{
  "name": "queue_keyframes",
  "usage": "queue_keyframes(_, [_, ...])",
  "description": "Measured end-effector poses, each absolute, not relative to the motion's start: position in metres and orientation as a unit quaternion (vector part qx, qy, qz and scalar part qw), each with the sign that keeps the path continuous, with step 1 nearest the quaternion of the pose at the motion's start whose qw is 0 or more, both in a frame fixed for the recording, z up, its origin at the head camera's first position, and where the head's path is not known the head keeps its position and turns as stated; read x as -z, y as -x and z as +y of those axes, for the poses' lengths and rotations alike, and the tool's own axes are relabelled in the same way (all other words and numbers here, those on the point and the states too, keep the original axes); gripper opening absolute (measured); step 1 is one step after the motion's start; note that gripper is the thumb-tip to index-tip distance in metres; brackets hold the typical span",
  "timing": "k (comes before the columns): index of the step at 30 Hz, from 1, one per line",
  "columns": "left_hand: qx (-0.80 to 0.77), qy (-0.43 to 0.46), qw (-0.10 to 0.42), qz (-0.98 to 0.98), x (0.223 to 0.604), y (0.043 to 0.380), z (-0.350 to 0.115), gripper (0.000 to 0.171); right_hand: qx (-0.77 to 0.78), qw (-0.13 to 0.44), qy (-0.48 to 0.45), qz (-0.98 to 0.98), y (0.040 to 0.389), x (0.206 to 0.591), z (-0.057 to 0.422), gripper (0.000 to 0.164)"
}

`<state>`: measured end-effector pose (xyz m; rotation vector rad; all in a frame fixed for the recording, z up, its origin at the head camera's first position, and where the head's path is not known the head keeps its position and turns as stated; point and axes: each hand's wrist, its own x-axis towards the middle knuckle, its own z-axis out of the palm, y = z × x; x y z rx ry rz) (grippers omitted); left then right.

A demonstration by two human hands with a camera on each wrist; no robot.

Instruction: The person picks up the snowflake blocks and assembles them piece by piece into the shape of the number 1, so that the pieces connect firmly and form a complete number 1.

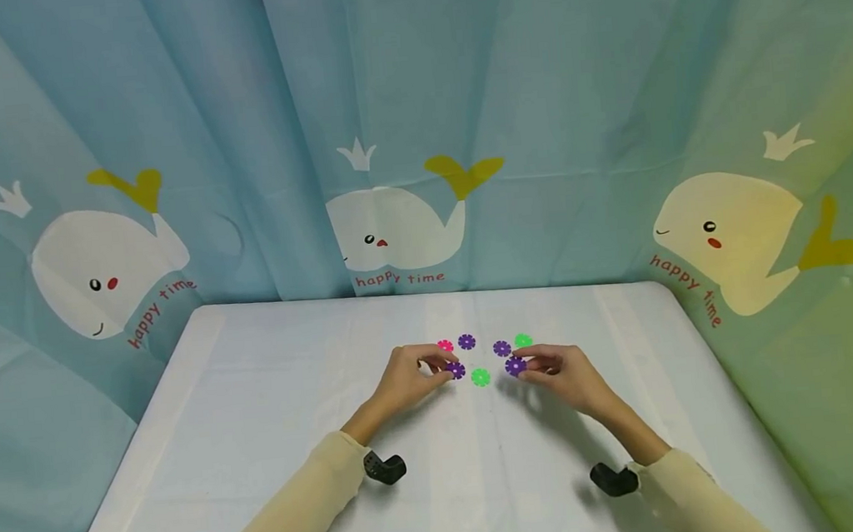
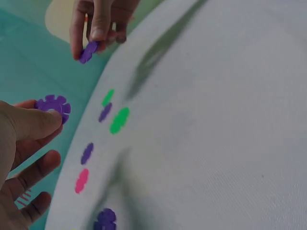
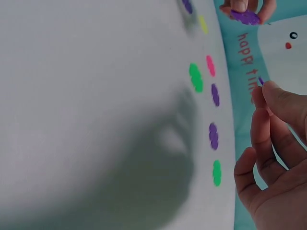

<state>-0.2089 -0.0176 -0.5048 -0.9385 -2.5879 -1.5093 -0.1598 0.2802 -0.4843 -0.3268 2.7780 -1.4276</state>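
My left hand [image 1: 408, 376] pinches a purple notched plastic disc [image 2: 55, 106] between thumb and forefinger, above the table. Facing it, my right hand [image 1: 566, 374] pinches another purple notched disc [image 1: 515, 366] by its edge; in the right wrist view only a thin sliver of that disc shows at the fingertips. The two held discs are apart. Below and around the hands lie a green disc [image 1: 480, 377], a pink disc [image 1: 444, 345], a purple disc [image 1: 466, 342], a second purple disc [image 1: 501, 349] and another green disc [image 1: 523, 340].
A white cloth covers the table [image 1: 260, 446]. At the left, near my left hand, a yellow disc [image 3: 203, 24] and a further purple disc [image 2: 105, 219] lie on it. A blue curtain [image 1: 411, 67] with printed whales hangs along the table's far edge.
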Motion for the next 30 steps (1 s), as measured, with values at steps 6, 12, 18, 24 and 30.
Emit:
queue_keyframes(6, [0.492,0.299,-0.005,-0.817,0.495,0.205,-0.020,0.017,0.496,0.014,0.109,0.861,0.157,0.474,0.268,0.033])
queue_keyframes(12, [0.515,0.295,-0.008,-0.805,0.492,0.201,-0.024,0.020,0.527,0.033,0.113,0.842,0.157,0.469,0.254,0.033])
queue_keyframes(18, [0.544,0.286,-0.015,-0.789,0.493,0.200,-0.028,0.020,0.548,0.047,0.117,0.827,0.158,0.470,0.239,0.032])
queue_keyframes(24, [0.559,0.284,-0.014,-0.779,0.493,0.199,-0.034,0.020,0.561,0.053,0.112,0.818,0.159,0.471,0.223,0.031])
queue_keyframes(30, [0.559,0.285,-0.006,-0.779,0.493,0.198,-0.037,0.018,0.559,0.048,0.112,0.820,0.161,0.474,0.211,0.032])
